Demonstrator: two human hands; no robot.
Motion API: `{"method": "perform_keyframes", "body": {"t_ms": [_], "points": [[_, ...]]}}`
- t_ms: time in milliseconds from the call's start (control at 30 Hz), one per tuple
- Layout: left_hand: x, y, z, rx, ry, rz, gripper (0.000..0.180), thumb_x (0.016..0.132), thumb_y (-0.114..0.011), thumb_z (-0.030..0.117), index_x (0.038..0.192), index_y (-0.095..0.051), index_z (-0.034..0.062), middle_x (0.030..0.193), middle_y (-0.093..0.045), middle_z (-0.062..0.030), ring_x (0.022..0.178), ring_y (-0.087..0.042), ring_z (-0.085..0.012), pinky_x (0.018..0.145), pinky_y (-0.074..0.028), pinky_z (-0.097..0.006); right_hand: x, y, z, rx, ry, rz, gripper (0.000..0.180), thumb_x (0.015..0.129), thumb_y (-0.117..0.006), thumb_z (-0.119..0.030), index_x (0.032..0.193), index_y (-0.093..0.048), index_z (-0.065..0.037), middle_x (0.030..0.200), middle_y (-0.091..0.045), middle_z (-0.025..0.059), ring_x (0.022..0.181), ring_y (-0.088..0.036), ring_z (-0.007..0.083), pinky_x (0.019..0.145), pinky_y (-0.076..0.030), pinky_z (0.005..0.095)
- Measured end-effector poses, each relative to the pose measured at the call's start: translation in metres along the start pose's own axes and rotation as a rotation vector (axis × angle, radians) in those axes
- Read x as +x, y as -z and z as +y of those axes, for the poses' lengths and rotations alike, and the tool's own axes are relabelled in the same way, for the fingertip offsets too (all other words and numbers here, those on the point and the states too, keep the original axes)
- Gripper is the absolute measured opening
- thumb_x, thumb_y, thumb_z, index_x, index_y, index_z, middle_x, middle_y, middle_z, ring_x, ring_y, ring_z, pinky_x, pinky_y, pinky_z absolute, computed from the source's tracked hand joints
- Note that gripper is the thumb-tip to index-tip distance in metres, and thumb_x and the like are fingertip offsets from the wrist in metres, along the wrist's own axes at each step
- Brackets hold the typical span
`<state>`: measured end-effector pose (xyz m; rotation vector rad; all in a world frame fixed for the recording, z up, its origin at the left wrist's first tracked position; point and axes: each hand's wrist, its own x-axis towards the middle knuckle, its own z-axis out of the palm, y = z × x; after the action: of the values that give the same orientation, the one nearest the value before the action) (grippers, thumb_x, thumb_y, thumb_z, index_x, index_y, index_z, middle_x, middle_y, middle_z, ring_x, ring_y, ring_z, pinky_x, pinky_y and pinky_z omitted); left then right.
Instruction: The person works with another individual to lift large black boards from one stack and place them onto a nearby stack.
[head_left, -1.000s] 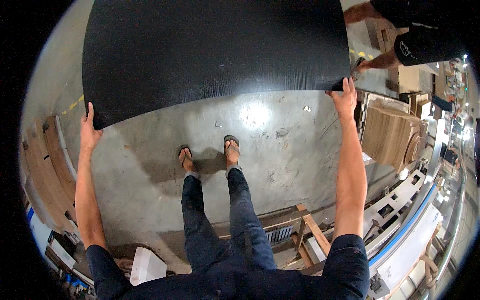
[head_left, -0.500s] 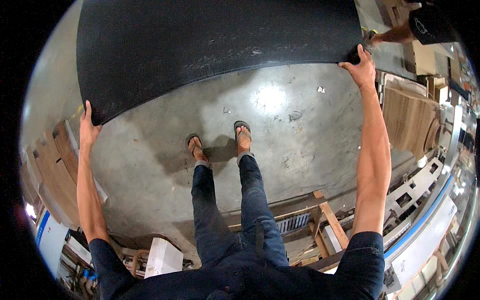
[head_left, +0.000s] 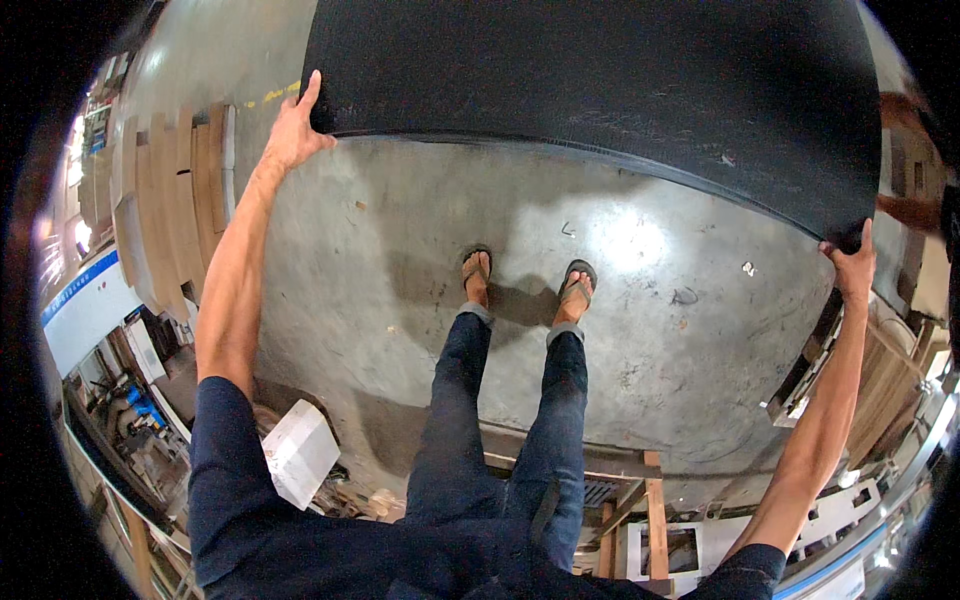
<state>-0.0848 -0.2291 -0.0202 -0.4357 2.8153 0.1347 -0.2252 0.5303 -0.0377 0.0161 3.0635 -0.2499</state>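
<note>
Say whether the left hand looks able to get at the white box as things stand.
Probably not: the left hand is holding a corner of the black panel, and the white box shows well away from it, lower in the view.

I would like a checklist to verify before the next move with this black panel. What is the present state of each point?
1. Left grip at the near left corner of the black panel: ok.
2. Right grip at the near right corner: ok.
3. Floor free of scraps: not ok; a small white scrap lies there.
4. Closed footwear: not ok; open sandals.
5. Far edge supported: cannot tell; outside the picture.
6. Other person holding: cannot tell; mostly cut off.
</note>
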Motion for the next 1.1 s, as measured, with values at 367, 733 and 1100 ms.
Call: {"method": "perform_keyframes", "body": {"t_ms": [367, 733, 1100], "points": [[-0.012, -0.012, -0.005, 0.03, -0.006, 0.089, 0.099, 0.056, -0.073, 0.015, 0.135, -0.015, 0.0278, 0.111, -0.044, -0.0259, 0.105, -0.044, -0.0382, 0.091, -0.038, -0.041, -0.013, -0.007, 0.007, -0.03, -0.004, 0.07, 0.085, 0.056, -0.074, -0.024, 0.126, -0.033, 0.0, 0.116, -0.047, 0.0237, 0.108, -0.046, 0.0334, 0.089, -0.037, 0.0356], [-0.007, 0.005, -0.001, 0.026, 0.0, -0.001, 0.102, 0.053, -0.075, 0.013, 0.135, -0.015, 0.0285, 0.11, -0.047, -0.0216, 0.104, -0.047, -0.034, 0.091, -0.037, -0.039, -0.001, 0.019, -0.008, -0.06, -0.135, -0.154, 0.086, 0.055, -0.071, -0.019, 0.129, -0.03, -0.003, 0.107, -0.056, 0.0148, 0.092, -0.055, 0.0217, 0.082, -0.039, 0.0256], [-0.01, -0.002, -0.011, -0.036, -0.102, 0.075, 0.089, 0.058, -0.068, 0.005, 0.134, -0.024, 0.0175, 0.114, -0.048, -0.0203, 0.105, -0.047, -0.0308, 0.091, -0.037, -0.035, -0.01, 0.009, 0.01, 0.087, -0.028, -0.072, 0.085, 0.058, -0.071, -0.021, 0.13, -0.029, -0.003, 0.113, -0.052, 0.0156, 0.099, -0.052, 0.0193, 0.084, -0.039, 0.0279]]}}
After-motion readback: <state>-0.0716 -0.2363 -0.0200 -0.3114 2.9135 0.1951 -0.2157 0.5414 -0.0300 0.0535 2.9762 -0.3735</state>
